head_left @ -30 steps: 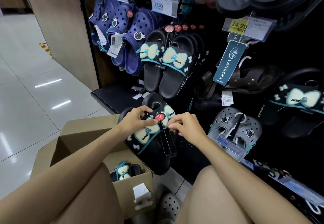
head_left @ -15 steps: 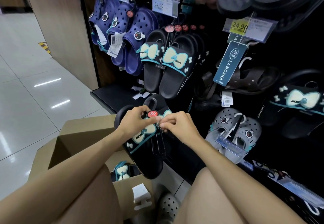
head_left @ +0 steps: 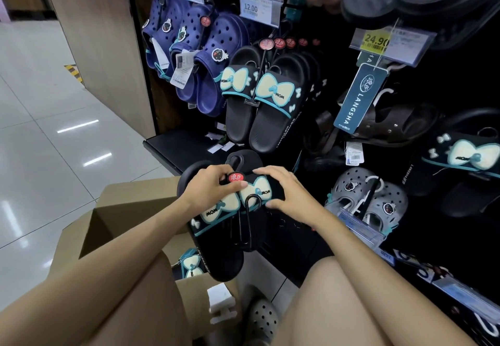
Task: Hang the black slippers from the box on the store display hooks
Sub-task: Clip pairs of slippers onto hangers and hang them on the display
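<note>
Shop — price tags (head_left: 259, 11), hung slippers (head_left: 263, 96).

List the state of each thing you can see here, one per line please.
Held slipper pair: off the hooks, on its hanger, gripped by both hands.
Left hand: gripping the pair.
Right hand: gripping the pair.
Box: open, slippers inside.
Hung matching pair: on a display hook.

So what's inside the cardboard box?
Inside the cardboard box one more black slipper with a cream bow shows. The held slippers, gripped by the left hand and right hand, and the person's legs cover the rest.
</note>
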The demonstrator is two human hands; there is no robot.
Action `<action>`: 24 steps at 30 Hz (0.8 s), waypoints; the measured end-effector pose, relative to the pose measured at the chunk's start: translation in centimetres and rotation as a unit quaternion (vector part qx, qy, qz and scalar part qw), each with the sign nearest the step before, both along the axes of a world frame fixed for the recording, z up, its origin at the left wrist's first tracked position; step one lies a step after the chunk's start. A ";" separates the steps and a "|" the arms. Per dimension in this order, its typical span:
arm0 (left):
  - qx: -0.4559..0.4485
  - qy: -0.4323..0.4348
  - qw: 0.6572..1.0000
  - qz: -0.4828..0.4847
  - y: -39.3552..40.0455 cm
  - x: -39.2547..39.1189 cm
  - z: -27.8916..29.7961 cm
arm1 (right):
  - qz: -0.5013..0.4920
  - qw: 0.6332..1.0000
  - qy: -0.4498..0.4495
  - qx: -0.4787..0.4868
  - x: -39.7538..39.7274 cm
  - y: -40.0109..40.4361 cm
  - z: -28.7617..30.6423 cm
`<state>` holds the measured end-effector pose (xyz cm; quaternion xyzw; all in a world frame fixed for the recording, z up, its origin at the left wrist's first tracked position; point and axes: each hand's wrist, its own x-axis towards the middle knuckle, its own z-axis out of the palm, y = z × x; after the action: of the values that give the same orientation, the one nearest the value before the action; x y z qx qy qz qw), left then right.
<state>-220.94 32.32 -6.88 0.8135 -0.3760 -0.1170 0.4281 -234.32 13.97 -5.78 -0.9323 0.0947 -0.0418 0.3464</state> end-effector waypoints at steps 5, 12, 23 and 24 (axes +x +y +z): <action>-0.030 0.036 0.999 -0.026 0.1 0.2 0.0 | 0.039 0.995 -0.007 -0.092 0.1 0.0 -0.1; -0.027 0.016 0.998 -0.046 0.0 0.1 -0.2 | 0.045 0.984 -0.060 -0.164 0.0 0.1 -0.1; -0.028 -0.054 0.998 -0.033 -0.1 0.0 0.1 | -0.064 0.981 -0.055 -0.174 -0.3 -0.1 0.1; -0.022 -0.056 0.997 -0.040 -0.1 0.0 0.0 | -0.077 0.981 -0.054 -0.172 -0.3 -0.2 0.1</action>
<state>-220.91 32.26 -6.87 0.7935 -0.4337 -0.0800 0.4193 -234.67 13.77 -5.69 -0.9643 0.1388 -0.1345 0.1808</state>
